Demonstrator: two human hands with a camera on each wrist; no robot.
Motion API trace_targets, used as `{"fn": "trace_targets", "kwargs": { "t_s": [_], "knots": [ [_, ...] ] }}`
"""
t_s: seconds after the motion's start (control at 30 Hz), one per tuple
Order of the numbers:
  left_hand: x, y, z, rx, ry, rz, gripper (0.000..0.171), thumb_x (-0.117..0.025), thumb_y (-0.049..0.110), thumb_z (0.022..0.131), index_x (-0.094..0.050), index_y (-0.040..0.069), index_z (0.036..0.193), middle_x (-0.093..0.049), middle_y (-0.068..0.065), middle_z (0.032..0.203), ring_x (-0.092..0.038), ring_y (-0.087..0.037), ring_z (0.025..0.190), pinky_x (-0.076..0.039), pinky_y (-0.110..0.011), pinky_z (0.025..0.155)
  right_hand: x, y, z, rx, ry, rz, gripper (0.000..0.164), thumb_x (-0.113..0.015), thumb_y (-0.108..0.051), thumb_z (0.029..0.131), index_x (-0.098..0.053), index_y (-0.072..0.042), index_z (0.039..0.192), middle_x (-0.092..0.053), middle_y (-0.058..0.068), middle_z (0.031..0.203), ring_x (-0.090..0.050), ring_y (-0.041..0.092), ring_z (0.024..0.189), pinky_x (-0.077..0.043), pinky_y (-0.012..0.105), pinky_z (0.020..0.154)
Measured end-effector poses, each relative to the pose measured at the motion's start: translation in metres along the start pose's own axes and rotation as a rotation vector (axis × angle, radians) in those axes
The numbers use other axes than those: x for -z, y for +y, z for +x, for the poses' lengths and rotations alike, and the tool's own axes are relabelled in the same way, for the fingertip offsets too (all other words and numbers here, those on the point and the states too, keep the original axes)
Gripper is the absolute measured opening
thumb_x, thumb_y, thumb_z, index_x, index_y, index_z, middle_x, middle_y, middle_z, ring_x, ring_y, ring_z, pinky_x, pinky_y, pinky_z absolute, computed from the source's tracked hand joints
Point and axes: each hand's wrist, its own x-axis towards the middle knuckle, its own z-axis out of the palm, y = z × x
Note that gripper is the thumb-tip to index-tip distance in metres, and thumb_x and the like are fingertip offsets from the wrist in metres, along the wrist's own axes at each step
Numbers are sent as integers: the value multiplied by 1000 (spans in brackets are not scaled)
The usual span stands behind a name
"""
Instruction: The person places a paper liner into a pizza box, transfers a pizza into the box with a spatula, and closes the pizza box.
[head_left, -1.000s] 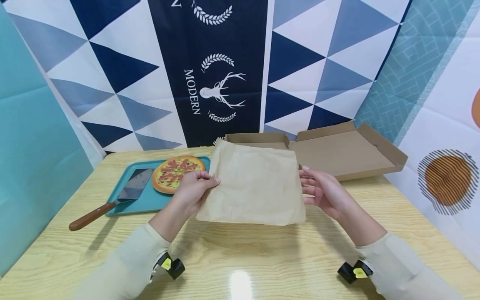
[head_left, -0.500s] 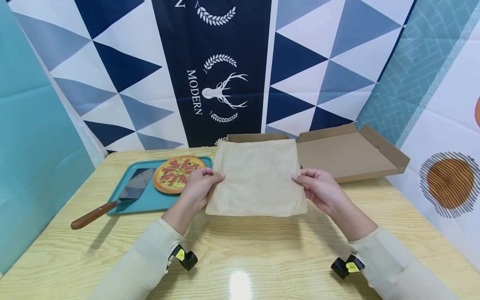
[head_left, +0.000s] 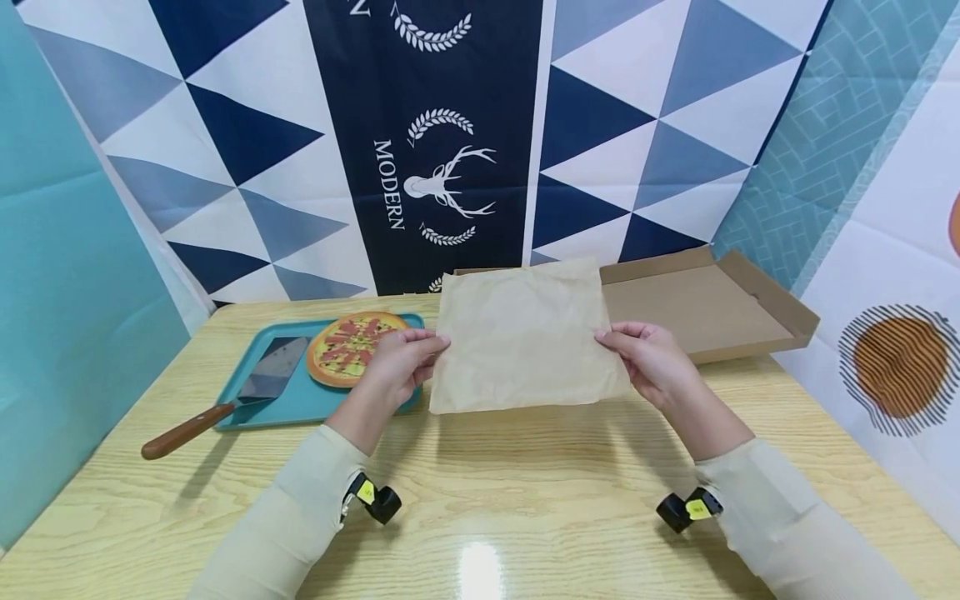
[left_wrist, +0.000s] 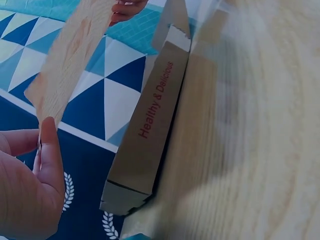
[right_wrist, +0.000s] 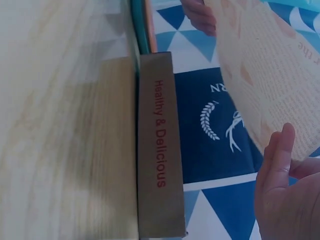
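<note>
A thin beige sheet of paper [head_left: 528,337] is stretched between my two hands, raised over the table in front of the cardboard pizza box [head_left: 697,308]. My left hand [head_left: 397,362] pinches its left edge between thumb and fingers. On the opposite edge, my right hand [head_left: 648,362] pinches it the same way. Print shows on the underside of the paper [right_wrist: 270,65] in the right wrist view. The box lies with its lid spread to the right; most of its base is hidden behind the sheet. "Healthy & Delicious" is printed on the box's front wall [left_wrist: 150,115] in the left wrist view.
Left of the box, a teal tray [head_left: 311,408] carries a pizza [head_left: 352,350] and a pizza server [head_left: 273,371], whose wooden handle [head_left: 187,431] sticks out past the tray's front corner. A patterned cloth wall [head_left: 450,150] stands behind the table.
The right hand, open beside the paper at first, has taken hold of its right edge. Both hands have then lifted the sheet a little and moved it slightly right, covering more of the box.
</note>
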Motion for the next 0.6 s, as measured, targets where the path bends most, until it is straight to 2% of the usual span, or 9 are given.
{"fn": "trace_targets", "kwargs": {
  "t_s": [0.3, 0.43, 0.6],
  "knots": [
    [2, 4, 10, 28, -56, -95, 26, -65, 6, 94, -62, -4, 118, -67, -4, 78, -65, -10, 65, -55, -22, 61, -4, -16, 8, 34, 35, 118, 24, -58, 3, 95, -71, -6, 77, -69, 5, 79, -69, 12, 68, -56, 25, 61],
    [4, 7, 13, 34, -76, -93, 29, -65, 7, 94, -61, -4, 121, -68, -4, 80, -66, -11, 67, -56, -23, 63, -5, -20, 12, 54, 46, 158, 24, -58, 7, 93, -71, -4, 76, -68, 6, 80, -69, 12, 70, -56, 24, 62],
    [5, 10, 15, 44, -99, -63, 37, -66, 9, 93, -59, -2, 127, -69, -3, 82, -66, -9, 67, -54, -20, 61, -8, -20, 15, 40, 55, 170, 24, -59, 8, 92, -72, -4, 76, -68, 6, 81, -69, 13, 71, -56, 25, 63]
  ]
}}
